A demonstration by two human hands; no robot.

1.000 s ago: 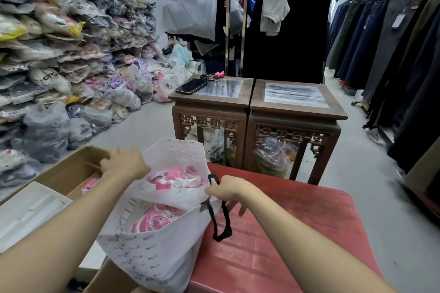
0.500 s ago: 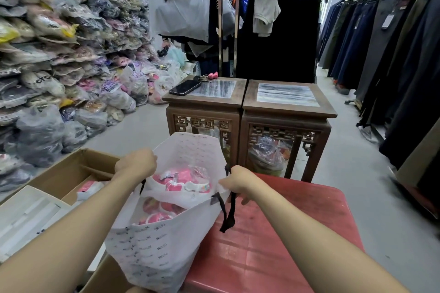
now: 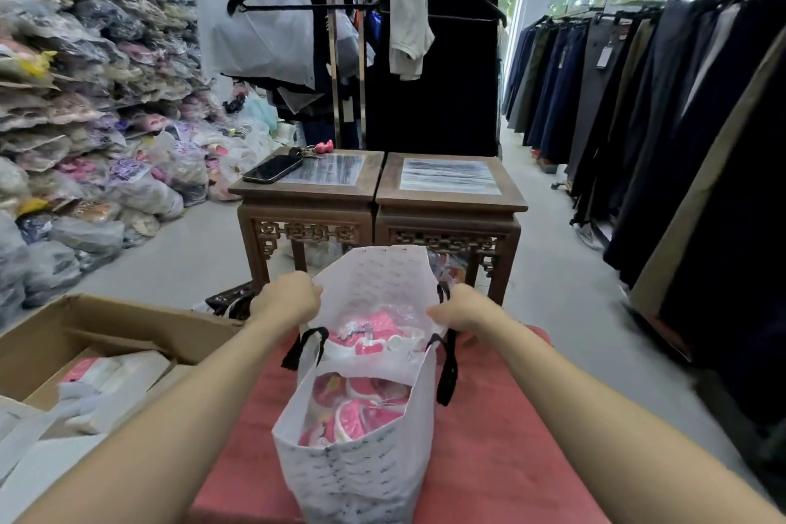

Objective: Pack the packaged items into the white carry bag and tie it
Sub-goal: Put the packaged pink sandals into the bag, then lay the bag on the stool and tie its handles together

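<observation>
The white carry bag (image 3: 357, 476) with small grey print and black handles stands upright on the red table (image 3: 489, 451). Its mouth is wide. Inside lie several pink-and-white packaged items (image 3: 361, 404) in clear wrap. My left hand (image 3: 287, 300) grips the bag's left rim near the far flap. My right hand (image 3: 465, 308) grips the right rim beside a black handle. Both hands hold the far side of the bag up and apart.
An open cardboard box (image 3: 106, 336) with more packaged items stands at my left. Two carved wooden side tables (image 3: 383, 200) stand ahead, a phone (image 3: 272, 174) and keys on the left one. Bagged stock is heaped at left; hung trousers line the right.
The bag has shifted from the table's left edge to the middle in front of me. My right hand moved from the near rim to the far right rim; both hands now spread the mouth.
</observation>
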